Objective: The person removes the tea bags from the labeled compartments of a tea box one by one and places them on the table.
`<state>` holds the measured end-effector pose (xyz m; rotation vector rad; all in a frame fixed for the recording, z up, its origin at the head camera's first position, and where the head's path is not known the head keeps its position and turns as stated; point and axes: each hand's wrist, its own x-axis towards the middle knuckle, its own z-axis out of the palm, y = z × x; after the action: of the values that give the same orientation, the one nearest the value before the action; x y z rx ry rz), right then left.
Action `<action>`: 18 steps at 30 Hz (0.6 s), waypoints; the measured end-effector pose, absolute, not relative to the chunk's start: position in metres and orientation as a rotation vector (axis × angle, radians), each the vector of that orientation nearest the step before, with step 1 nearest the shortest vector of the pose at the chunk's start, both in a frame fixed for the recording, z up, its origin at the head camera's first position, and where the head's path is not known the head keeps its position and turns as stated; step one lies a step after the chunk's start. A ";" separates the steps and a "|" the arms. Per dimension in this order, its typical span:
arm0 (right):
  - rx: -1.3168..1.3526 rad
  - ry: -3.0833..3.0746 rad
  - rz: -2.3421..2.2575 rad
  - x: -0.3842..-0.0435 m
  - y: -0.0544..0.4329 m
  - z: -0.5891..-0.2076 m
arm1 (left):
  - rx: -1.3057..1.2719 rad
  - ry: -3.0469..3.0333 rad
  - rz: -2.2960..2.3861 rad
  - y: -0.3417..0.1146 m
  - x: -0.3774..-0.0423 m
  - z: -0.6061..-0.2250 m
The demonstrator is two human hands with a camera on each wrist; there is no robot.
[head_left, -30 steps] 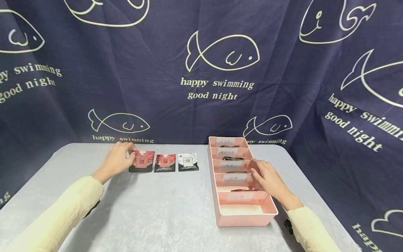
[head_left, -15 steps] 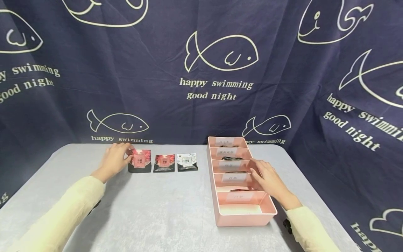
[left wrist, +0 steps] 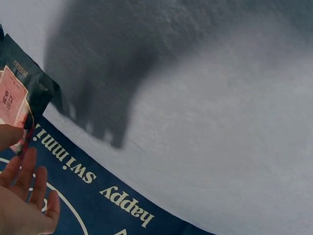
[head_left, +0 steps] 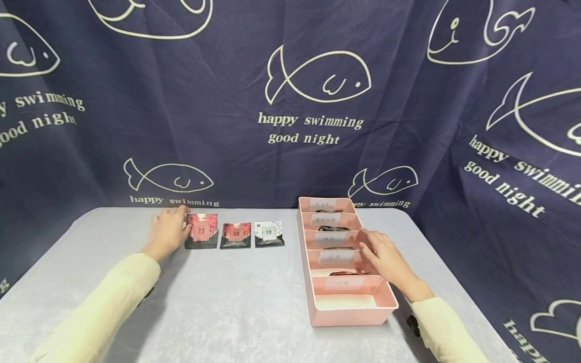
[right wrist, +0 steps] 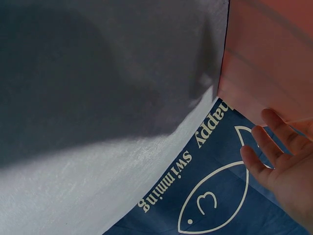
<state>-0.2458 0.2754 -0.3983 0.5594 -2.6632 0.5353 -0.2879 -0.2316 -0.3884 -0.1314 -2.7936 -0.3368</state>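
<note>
At the left of the row, a red-and-black tea packet [head_left: 201,232] has its left edge pinched by my left hand [head_left: 168,231]. In the left wrist view, the thumb lies over the face of this packet [left wrist: 14,95] and the fingers are on its far side. My right hand [head_left: 388,259] rests on the right rim of a long pink divided box [head_left: 351,317], thumb on the inner side. In the right wrist view, loosely extended fingers [right wrist: 276,142] lie along the box's outer wall [right wrist: 266,63].
A smaller red-and-black tea packet [head_left: 235,235] and a white-and-black one [head_left: 269,233] lie between the held packet and the box. Labelled dividers split the box; dark packets [head_left: 333,229] and a red one [head_left: 349,274] sit inside. A dark blue fish-print curtain [head_left: 227,101] hangs behind the grey table [head_left: 236,302].
The left hand has turned slightly at the packet's left edge, and the packet's top edge now sits a little higher and straighter. The right hand stays at the box rim.
</note>
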 end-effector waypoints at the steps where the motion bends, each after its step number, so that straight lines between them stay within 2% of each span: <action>1: 0.559 -2.664 0.535 -0.245 0.275 -0.398 | -0.117 -2.803 -0.338 -0.231 -0.288 -0.389; 9: 0.562 -2.655 0.528 -0.244 0.274 -0.397 | -0.103 -2.825 -0.340 -0.226 -0.286 -0.388; 18: 0.552 -2.684 0.543 -0.246 0.275 -0.398 | -0.351 -2.760 -0.304 -0.207 -0.277 -0.381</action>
<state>-0.2455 0.2751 -0.3976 0.5520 -2.6835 0.5434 -0.2774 -0.2065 -0.3810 -0.3508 -2.7604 -0.3038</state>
